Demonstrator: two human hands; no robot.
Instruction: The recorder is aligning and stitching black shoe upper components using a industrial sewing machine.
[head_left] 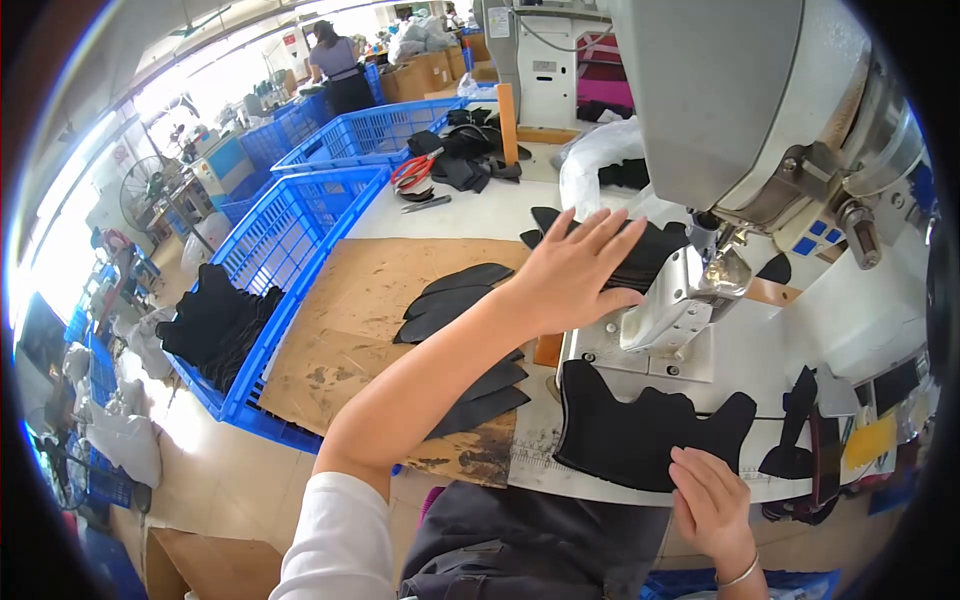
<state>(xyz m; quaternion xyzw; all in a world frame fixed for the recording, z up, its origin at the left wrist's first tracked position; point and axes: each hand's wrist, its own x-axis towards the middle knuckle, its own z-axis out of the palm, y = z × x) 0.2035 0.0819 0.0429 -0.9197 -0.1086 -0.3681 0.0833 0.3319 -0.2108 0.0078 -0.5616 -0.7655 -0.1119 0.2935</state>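
Observation:
A black fabric piece (640, 425) with a wavy-cut far edge lies flat on the white table (540, 450), in front of the sewing machine's metal post (665, 305). My right hand (712, 500) pinches its near edge, with the fingers on top and the thumb lower down. My left arm reaches across a cardboard sheet. At its end my left hand (575, 275) is open with spread fingers, over or against a pile of black cut pieces (645, 250) beside the post. The palm hides whether it touches them. More black pieces (455, 300) fan out on the cardboard, partly under my forearm.
The grey machine head (715, 90) overhangs the right side. Blue crates (300, 225) stand left of the cardboard sheet (340, 290), one with a stack of black pieces (220, 325). Red-handled scissors (415, 170) lie at the back. A person (338, 70) stands far off.

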